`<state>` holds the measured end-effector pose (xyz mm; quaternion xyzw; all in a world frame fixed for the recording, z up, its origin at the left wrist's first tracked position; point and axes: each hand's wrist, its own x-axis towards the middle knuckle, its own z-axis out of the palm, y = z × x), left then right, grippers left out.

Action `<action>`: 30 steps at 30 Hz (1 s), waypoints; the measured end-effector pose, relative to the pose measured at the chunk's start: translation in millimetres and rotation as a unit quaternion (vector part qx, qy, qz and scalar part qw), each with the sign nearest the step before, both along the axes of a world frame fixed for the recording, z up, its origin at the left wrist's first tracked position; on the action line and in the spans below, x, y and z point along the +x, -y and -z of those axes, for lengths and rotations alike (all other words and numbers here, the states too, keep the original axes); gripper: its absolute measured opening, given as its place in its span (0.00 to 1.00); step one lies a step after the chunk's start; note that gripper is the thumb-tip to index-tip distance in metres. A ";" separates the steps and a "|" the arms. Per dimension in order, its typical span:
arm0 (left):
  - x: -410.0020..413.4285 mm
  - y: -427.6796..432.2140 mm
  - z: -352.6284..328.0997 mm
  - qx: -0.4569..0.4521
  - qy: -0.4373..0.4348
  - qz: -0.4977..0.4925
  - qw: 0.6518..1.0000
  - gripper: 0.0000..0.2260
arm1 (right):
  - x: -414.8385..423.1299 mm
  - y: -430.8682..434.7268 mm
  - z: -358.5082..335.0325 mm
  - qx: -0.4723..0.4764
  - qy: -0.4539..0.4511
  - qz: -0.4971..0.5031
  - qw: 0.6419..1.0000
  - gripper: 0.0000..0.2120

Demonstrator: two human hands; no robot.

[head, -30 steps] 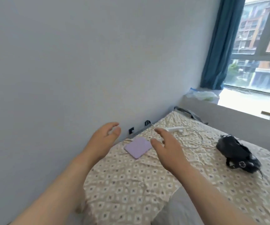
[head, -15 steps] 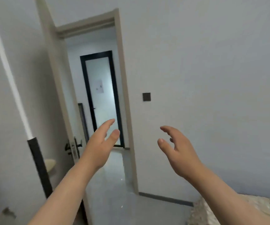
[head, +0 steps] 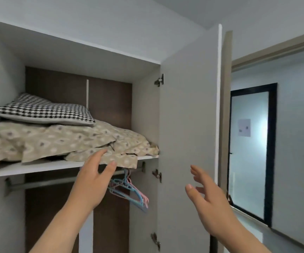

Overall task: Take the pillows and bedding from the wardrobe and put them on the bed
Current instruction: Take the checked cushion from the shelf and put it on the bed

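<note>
The wardrobe stands open in front of me, its white upper shelf [head: 38, 168] at about head height. On that shelf lies crumpled beige patterned bedding [head: 61, 141], one corner hanging over the shelf edge. A black-and-white checked pillow [head: 45, 111] rests on top of the bedding at the left. My left hand [head: 92, 181] is raised with fingers apart, its fingertips just under the hanging corner of the bedding. My right hand [head: 207, 196] is open lower down, in front of the wardrobe door, holding nothing. The bed is out of view.
The right wardrobe door [head: 189, 125] stands open beside my right hand. Below the shelf a metal rail [head: 41, 183] carries blue and pink plastic hangers [head: 129, 192]. To the right, the room's doorway [head: 275, 143] leads to a hallway with a black-framed door.
My view has swung from the bed, past the doorway, to the open wardrobe. Both hands stayed open and raised; the left one is now at the shelf edge.
</note>
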<state>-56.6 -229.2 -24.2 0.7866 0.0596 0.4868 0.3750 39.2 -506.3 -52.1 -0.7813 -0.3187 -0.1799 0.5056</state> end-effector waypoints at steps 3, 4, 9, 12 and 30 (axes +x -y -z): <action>-12.7 -57.8 2.3 -0.015 -0.002 -0.058 0.998 0.21 | 18.0 -67.5 5.2 0.009 -0.007 -0.047 0.999 0.26; -16.0 -74.0 3.6 -0.020 -0.003 -0.073 0.997 0.21 | 23.8 -89.2 6.2 0.011 -0.002 -0.063 0.998 0.25; -18.6 -140.8 4.7 -0.021 -0.015 -0.135 0.990 0.21 | 54.1 -186.5 0.0 0.017 0.011 -0.138 0.990 0.26; -13.5 -169.5 -3.1 -0.015 -0.008 -0.165 0.986 0.22 | 72.0 -239.4 -8.4 0.018 0.017 -0.180 0.983 0.28; 58.4 -369.7 -139.3 0.098 -0.073 -0.480 0.869 0.31 | 204.3 -518.5 -136.9 0.043 0.080 -0.242 0.966 0.29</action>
